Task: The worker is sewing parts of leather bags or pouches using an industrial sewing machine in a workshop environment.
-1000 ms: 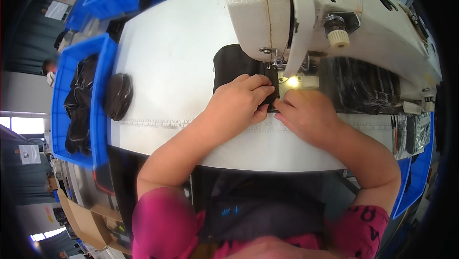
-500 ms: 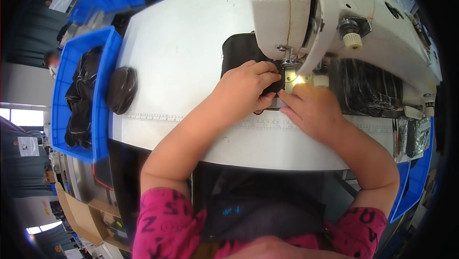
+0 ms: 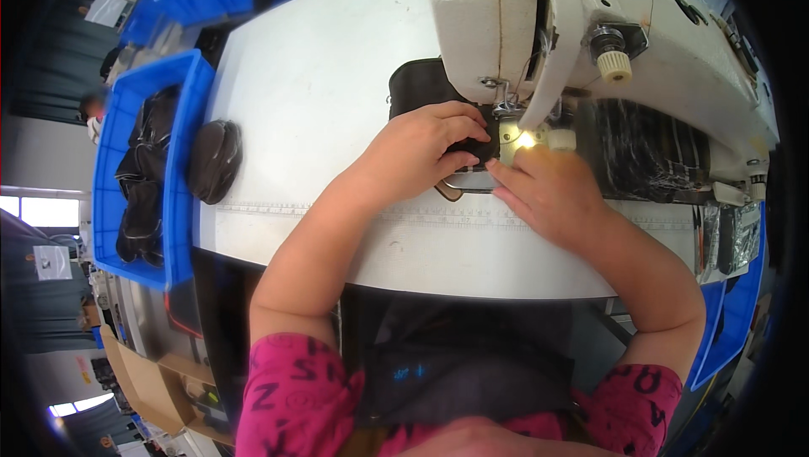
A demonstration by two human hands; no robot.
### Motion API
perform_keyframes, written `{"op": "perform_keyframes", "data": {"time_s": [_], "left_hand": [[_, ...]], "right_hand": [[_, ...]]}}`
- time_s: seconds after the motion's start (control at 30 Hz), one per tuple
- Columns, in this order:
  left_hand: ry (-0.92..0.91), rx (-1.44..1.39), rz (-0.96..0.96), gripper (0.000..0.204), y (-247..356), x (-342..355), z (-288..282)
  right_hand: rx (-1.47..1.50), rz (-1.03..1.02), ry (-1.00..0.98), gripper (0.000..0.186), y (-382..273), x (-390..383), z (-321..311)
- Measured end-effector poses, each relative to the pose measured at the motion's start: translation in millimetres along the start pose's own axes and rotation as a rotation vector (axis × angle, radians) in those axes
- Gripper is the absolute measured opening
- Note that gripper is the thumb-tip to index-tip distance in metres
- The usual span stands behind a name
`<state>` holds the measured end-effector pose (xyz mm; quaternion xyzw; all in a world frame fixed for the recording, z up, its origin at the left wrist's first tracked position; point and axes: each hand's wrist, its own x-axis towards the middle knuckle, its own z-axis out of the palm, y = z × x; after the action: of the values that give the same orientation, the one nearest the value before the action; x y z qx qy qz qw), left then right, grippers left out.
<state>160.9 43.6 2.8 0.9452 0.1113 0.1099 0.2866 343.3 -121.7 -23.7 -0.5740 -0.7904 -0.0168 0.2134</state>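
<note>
Bare right hand [image 3: 546, 191], bare left hand [image 3: 417, 152]: fingers at black round-cornered fabric piece [image 3: 417, 86], can't tell if pinching. Piece's on white counter [image 3: 472, 259], partly under white metal sewing machine [image 3: 472, 31]. Probably edge stitching; next needs steady, aligned feed.

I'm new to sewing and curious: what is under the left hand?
A dark piece lies under the left hand; its far end and a patch beside the fingers show. The part beneath the palm is covered.
</note>
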Motion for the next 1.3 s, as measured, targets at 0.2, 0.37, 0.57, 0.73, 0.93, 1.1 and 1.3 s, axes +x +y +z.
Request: {"op": "perform_keyframes", "data": {"time_s": [0.2,0.37,0.57,0.73,0.93,1.1,1.3], "left_hand": [[0.036,0.032,0.018,0.026,-1.3,1.4,5.6],[0.048,0.032,-0.044,0.025,-0.4,4.6,6.1],[0.078,0.09,-0.072,0.026,-5.0,9.6,9.9],[0.07,0.022,-0.034,0.024,-3.5,6.8,3.4],[0.038,-0.005,0.052,0.023,-16.4,15.9,0.5],[0.056,0.048,0.059,0.02,-21.3,16.5,4.9],[0.09,0.007,-0.047,0.018,-10.1,9.3,3.9]], "right_hand": [[-0.021,0.028,-0.047,0.035,0.3,-0.9,-0.6],[-0.052,0.051,-0.012,0.036,-0.2,-0.1,0.4],[-0.056,0.096,0.013,0.038,1.6,3.6,2.2],[-0.038,0.102,0.04,0.038,2.7,2.8,4.9],[-0.072,0.117,-0.018,0.042,-3.3,5.3,-1.2],[-0.096,0.128,-0.058,0.044,-6.8,11.9,4.3],[-0.123,0.106,0.026,0.045,-5.2,7.5,8.7]]}}
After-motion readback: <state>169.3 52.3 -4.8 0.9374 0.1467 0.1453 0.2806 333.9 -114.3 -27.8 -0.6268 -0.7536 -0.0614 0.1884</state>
